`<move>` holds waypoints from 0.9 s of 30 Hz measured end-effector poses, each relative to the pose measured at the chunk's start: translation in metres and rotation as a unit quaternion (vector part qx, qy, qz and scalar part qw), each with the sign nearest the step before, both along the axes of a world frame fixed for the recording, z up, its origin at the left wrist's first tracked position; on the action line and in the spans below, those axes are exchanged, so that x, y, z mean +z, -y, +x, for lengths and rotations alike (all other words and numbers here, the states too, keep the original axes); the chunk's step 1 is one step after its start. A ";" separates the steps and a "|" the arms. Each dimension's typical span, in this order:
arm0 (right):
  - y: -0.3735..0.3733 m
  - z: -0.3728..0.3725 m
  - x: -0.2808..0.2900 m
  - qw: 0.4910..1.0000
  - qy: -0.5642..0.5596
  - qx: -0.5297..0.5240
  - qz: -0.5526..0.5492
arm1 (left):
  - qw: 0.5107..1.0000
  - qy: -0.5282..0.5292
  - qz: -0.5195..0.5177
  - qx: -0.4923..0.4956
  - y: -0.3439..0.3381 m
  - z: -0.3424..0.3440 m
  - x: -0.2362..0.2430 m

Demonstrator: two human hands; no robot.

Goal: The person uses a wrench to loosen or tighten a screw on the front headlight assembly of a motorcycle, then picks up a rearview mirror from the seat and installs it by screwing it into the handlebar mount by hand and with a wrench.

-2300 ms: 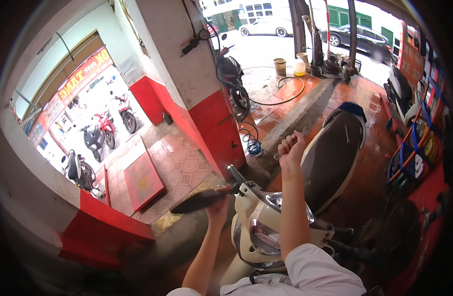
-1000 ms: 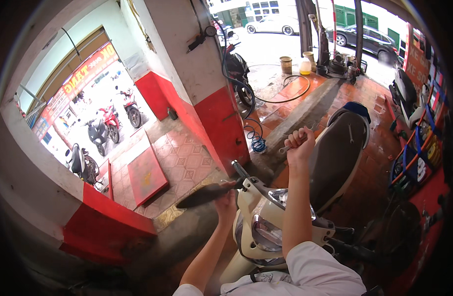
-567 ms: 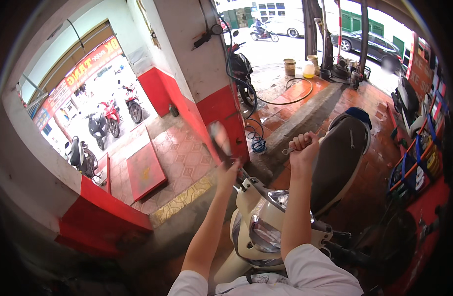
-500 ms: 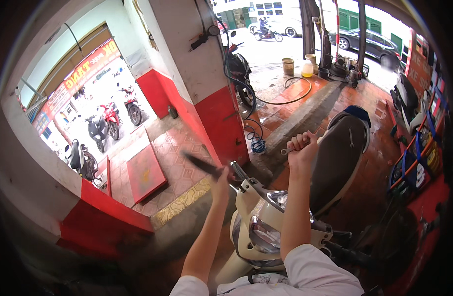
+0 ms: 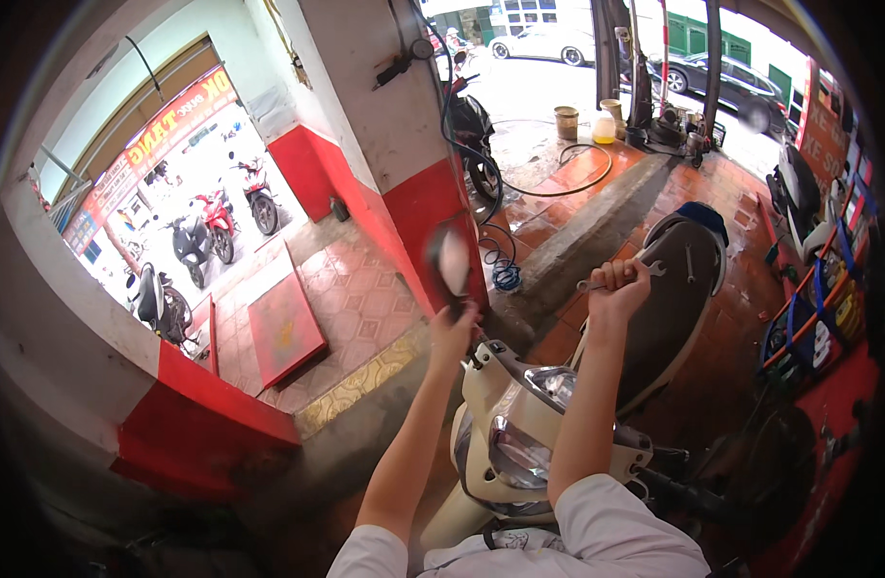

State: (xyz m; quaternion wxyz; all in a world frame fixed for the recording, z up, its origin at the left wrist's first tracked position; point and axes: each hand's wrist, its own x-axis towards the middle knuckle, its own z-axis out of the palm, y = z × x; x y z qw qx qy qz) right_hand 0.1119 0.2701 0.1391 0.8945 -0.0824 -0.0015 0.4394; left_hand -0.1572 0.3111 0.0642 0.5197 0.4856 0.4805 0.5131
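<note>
A cream motor scooter stands in front of me, headlight end nearest. At its left handlebar my left hand is closed round the lower end of a rear-view mirror, which stands upright and is smeared by motion. Whether the stem sits in its mount cannot be made out. Over the front of the dark seat, my right hand grips a combination wrench in a fist, both ends sticking out. A second wrench lies on the seat.
A red-and-white pillar rises just beyond the left handlebar, with a coiled blue hose at its foot. A tool rack stands at the right. Left lies a red metal ramp; parked motorbikes stand outside.
My left hand has moved right and up, swinging the mirror from pointing left to upright. My right hand has shifted right with the wrench, whose open end now shows more.
</note>
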 end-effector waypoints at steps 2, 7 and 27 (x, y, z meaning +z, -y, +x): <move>0.000 -0.001 0.002 1.000 0.009 0.005 0.007 | 0.988 0.148 -0.014 0.052 0.005 -0.015 -0.023; 0.002 -0.002 0.002 1.000 0.019 0.007 0.006 | 0.971 -0.030 0.211 0.105 0.099 -0.005 -0.029; -0.005 -0.013 0.006 0.997 0.039 0.061 -0.007 | 0.972 0.103 0.211 0.007 0.071 -0.004 -0.038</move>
